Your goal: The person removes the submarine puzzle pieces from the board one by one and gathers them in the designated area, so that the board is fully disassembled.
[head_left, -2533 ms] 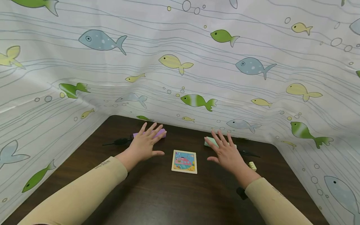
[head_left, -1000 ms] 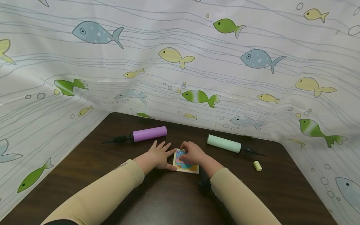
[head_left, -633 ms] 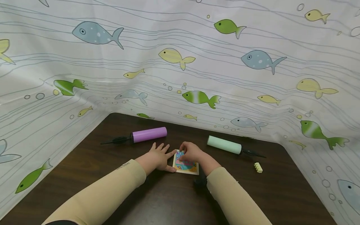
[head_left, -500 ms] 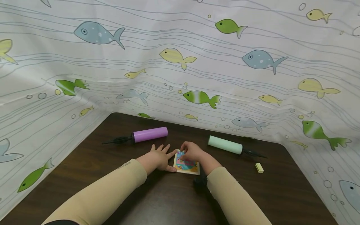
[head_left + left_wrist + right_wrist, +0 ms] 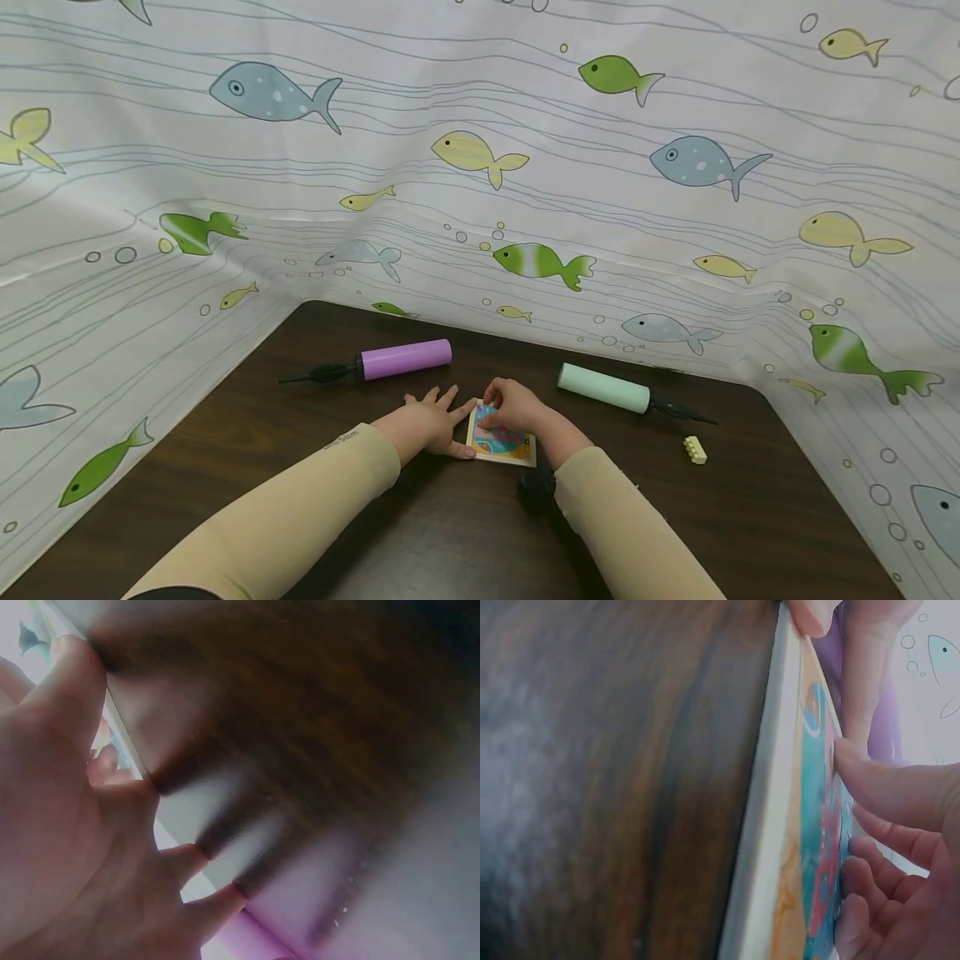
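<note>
A small square wooden jigsaw puzzle (image 5: 507,452) with a pale rim and a pink and blue sea picture lies flat on the dark table. My left hand (image 5: 431,423) spreads its fingers at the puzzle's left side, thumb and index fingertip against the rim; the left wrist view shows these fingers stretched out. Over the upper left of the picture, my right hand (image 5: 517,407) bends its fingers down. In the right wrist view, its thumb and curled fingertips meet the picture face of the puzzle (image 5: 814,825), pinching at its pink part. The hand hides part of the picture.
A purple balloon pump (image 5: 405,359) with a black nozzle lies behind the left hand. To the back right is a mint green pump (image 5: 603,388), and a cream toy brick (image 5: 694,450) sits farther right. A fish-print sheet (image 5: 420,283) walls the dark table (image 5: 450,533).
Both spread hands have come in from either side to the puzzle, uncovering the two pumps. Over the last second the hands have stayed nearly still on it, while the head view shifted slightly.
</note>
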A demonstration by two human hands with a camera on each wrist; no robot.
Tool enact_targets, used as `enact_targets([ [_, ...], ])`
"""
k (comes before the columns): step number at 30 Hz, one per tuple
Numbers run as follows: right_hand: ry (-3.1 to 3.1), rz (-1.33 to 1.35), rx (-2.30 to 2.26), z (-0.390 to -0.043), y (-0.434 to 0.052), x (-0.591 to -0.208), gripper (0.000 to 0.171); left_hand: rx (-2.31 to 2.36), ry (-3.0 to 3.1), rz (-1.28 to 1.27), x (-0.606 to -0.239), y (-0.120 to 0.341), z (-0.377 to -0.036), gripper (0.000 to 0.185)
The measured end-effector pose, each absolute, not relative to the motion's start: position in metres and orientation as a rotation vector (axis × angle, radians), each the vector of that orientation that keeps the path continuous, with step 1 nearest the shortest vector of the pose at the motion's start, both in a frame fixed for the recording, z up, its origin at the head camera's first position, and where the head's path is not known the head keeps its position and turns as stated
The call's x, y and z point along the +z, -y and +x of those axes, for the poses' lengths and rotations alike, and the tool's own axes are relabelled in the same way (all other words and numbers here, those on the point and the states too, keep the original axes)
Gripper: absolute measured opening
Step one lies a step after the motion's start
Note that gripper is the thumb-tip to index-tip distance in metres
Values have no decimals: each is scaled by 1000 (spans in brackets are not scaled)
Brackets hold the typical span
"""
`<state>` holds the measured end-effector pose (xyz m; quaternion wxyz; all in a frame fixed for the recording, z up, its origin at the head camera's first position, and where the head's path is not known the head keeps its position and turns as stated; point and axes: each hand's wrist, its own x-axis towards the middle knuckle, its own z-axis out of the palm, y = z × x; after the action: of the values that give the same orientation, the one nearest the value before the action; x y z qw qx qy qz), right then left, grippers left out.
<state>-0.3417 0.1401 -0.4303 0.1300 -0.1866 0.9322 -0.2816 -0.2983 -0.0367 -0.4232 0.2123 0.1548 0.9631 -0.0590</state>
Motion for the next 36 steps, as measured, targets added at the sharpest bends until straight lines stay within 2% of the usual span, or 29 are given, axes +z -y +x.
enact_targets([
  [5, -2713, -538, -818, -341, -139, -432, 30, -155, -2677, 435, -427, 37, -300, 93],
  [13, -2708, -512, -830, -338, -138, -432, 36, -149, -2673, 426, -417, 37, -292, 91],
  [18, -2711, -516, -833, -338, -137, -433, 31, -142, -2665, 428, -418, 37, -292, 91],
  [25, -2727, -485, -820, -336, -137, -432, 40, -138, -2688, 456, -419, 38, -292, 91],
  [36, -2724, -476, -831, -335, -138, -431, 40, -103, -2691, 452, -419, 38, -292, 92],
])
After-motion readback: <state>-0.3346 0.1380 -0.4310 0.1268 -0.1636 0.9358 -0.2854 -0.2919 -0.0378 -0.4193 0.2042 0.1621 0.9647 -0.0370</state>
